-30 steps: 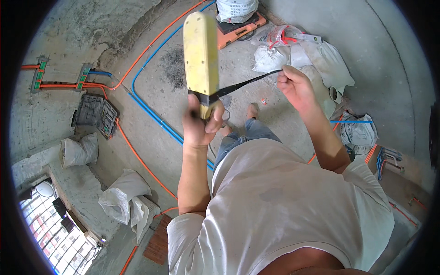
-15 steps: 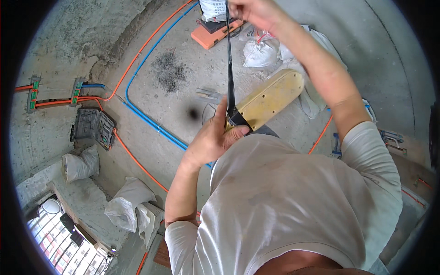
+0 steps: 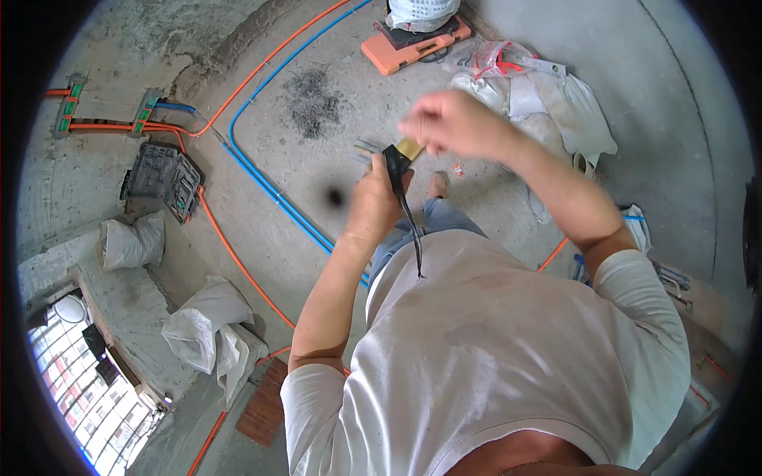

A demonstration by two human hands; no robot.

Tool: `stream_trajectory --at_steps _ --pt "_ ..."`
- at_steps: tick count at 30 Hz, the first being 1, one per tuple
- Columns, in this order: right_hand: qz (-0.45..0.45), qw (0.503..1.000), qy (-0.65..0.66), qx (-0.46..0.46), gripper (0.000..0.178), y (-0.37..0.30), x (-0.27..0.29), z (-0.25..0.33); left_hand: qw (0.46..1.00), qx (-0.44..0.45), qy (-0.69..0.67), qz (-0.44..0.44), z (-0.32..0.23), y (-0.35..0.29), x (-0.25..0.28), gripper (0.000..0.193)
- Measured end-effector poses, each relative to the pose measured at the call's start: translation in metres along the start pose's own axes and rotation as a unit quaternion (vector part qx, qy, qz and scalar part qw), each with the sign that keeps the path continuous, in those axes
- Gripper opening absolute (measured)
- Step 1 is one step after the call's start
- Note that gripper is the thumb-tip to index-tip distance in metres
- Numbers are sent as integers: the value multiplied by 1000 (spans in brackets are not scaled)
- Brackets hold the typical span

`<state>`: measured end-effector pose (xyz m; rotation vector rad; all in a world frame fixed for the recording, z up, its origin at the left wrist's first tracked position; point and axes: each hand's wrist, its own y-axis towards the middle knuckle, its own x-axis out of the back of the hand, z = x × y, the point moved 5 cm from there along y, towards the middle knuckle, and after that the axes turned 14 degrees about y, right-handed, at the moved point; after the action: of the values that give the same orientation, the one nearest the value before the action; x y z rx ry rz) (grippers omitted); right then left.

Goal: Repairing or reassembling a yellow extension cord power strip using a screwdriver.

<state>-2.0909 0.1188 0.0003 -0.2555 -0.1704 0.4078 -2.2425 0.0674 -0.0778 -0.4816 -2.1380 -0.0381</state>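
My left hand [image 3: 376, 198] is closed round one end of a yellow piece [image 3: 410, 148], now seen nearly end-on, with black tape [image 3: 397, 165] wrapped about it. From the wrap a loose twisted black strip hangs over the front of my shirt. My right hand [image 3: 454, 124] is just beyond and right of the yellow piece, its fingers curled but smeared by motion. Whether it touches the piece or holds anything cannot be made out.
An orange case [image 3: 413, 46] lies at the back beside white sacks [image 3: 567, 111]. Blue pipes [image 3: 298, 218] and an orange pipe [image 3: 230, 246] run along the concrete floor. An open tool case [image 3: 164, 181] leans by the left wall. Dark debris [image 3: 312, 101] lies ahead.
The yellow piece has turned from broadside to end-on. The black strip, stretched up to my right hand before, now hangs loose downward. My right hand has come down close to my left.
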Motion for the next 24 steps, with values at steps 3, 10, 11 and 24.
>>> stream_trajectory --at_steps 3,10,11,24 --pt "-60 994 -91 -10 34 -17 -26 -11 994 -6 78 -70 8 9 7 45" --pt "-105 993 -7 -55 42 -4 -48 -33 969 -59 114 -211 7 14 31 57" --pt "-120 990 23 -64 39 -4 -48 -36 961 -82 97 -245 5 12 36 60" --pt "-132 982 61 123 22 -11 -47 -13 959 1 -1 -282 30 23 25 54"
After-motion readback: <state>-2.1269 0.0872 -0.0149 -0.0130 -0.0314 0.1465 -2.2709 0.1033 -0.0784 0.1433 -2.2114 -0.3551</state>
